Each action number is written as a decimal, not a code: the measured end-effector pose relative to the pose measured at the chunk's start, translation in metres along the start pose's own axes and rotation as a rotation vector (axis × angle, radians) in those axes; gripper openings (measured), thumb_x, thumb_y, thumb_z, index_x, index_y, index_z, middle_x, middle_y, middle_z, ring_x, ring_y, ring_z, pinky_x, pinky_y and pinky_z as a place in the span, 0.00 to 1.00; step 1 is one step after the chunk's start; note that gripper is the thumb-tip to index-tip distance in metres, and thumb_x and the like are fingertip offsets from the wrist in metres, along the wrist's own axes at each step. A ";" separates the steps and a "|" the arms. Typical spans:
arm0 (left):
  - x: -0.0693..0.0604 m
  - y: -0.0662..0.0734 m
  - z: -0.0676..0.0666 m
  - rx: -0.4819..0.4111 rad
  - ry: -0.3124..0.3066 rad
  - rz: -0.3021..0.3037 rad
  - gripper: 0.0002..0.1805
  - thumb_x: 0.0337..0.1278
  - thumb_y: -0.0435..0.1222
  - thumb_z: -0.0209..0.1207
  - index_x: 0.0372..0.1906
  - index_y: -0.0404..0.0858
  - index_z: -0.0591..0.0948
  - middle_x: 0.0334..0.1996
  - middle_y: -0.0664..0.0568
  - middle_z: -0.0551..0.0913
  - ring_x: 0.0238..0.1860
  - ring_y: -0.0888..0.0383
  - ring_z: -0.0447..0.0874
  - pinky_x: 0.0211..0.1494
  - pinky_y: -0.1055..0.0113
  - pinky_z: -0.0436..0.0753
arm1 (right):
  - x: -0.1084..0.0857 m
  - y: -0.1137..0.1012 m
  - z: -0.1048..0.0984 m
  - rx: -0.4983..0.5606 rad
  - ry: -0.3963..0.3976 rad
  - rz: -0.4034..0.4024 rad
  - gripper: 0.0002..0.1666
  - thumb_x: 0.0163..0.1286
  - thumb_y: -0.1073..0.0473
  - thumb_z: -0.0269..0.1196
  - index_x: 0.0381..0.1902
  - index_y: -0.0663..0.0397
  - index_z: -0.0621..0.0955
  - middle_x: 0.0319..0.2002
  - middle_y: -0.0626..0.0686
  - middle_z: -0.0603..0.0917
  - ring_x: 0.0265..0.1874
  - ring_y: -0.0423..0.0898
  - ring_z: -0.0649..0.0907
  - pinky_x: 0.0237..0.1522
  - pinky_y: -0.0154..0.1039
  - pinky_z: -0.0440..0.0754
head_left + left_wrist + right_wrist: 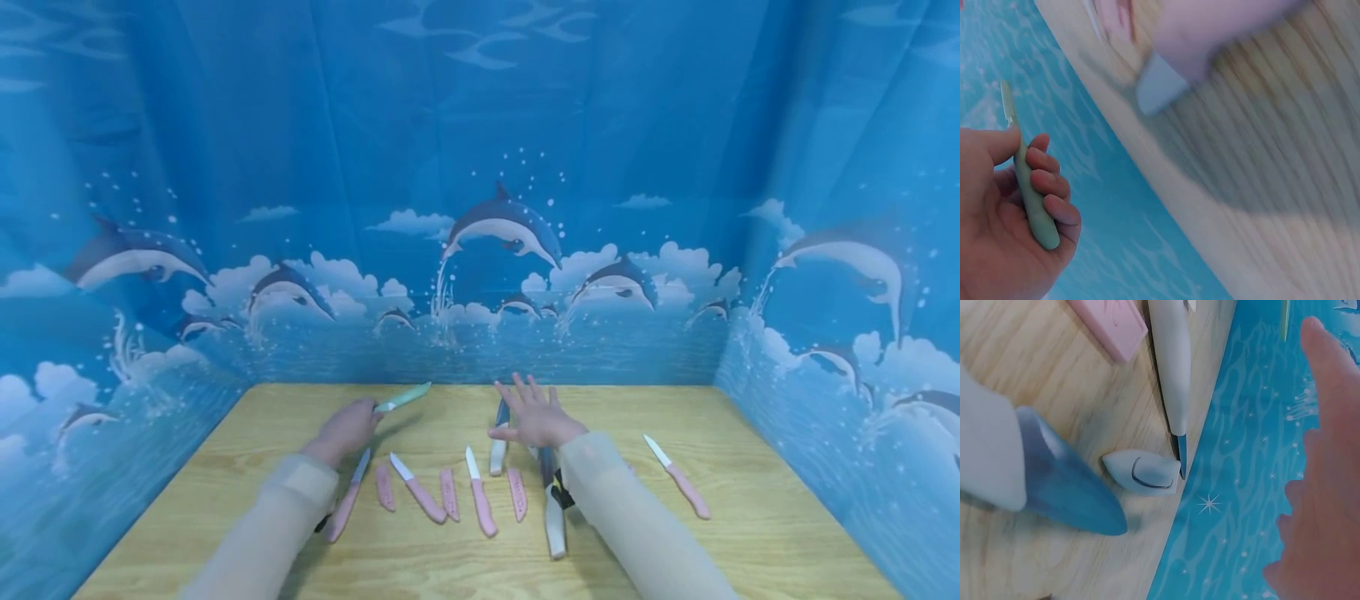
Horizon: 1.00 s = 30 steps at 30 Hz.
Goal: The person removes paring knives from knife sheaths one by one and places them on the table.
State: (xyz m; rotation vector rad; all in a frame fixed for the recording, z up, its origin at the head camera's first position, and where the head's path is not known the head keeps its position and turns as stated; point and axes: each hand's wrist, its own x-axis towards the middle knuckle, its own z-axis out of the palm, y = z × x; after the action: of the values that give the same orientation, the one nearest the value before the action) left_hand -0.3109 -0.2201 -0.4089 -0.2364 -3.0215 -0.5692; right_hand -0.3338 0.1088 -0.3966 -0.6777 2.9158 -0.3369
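My left hand [348,431] holds a small green knife [1034,206] above the table's back left. Its fingers curl round the handle and the thumb presses near the neck. The knife's far end is pale green; whether a sheath covers the blade, I cannot tell. My right hand [538,418] has its fingers spread and holds nothing. It is over a white-handled knife [497,458] with a dark blade. A second white-handled knife [555,525] lies partly under the right forearm. In the right wrist view, a small white sheath [1141,472] lies between these two knives.
On the wooden table [247,467], pink-handled knives with bare blades lie at the left [345,512], centre [480,496] and right [686,487], plus another [423,496]. Pink sheaths [385,486] lie between them. A blue dolphin-print curtain [375,167] encloses the back and sides.
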 end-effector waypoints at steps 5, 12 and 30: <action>0.003 0.021 0.009 -0.061 -0.064 -0.027 0.12 0.73 0.39 0.48 0.46 0.33 0.76 0.27 0.50 0.75 0.27 0.56 0.72 0.30 0.61 0.73 | -0.002 -0.004 0.001 -0.012 0.009 -0.018 0.53 0.66 0.30 0.54 0.78 0.37 0.41 0.78 0.56 0.38 0.76 0.60 0.41 0.72 0.66 0.37; 0.005 0.048 0.023 -0.120 -0.081 -0.016 0.11 0.72 0.40 0.49 0.47 0.37 0.76 0.32 0.52 0.79 0.35 0.57 0.79 0.41 0.57 0.80 | -0.004 -0.011 0.002 -0.016 0.038 -0.077 0.53 0.67 0.33 0.56 0.78 0.39 0.42 0.78 0.57 0.39 0.76 0.61 0.41 0.72 0.66 0.42; -0.009 0.089 0.034 -0.064 -0.078 0.209 0.07 0.70 0.39 0.53 0.40 0.40 0.78 0.30 0.55 0.79 0.32 0.59 0.79 0.39 0.59 0.81 | -0.016 -0.017 0.014 -0.183 0.081 -0.199 0.51 0.66 0.30 0.54 0.77 0.43 0.48 0.77 0.57 0.45 0.76 0.58 0.47 0.74 0.61 0.44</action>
State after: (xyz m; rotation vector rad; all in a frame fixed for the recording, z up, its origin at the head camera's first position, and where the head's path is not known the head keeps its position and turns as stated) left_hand -0.2883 -0.1268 -0.4097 -0.5830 -3.0021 -0.6520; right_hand -0.3100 0.0988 -0.4047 -1.0085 2.9870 -0.1194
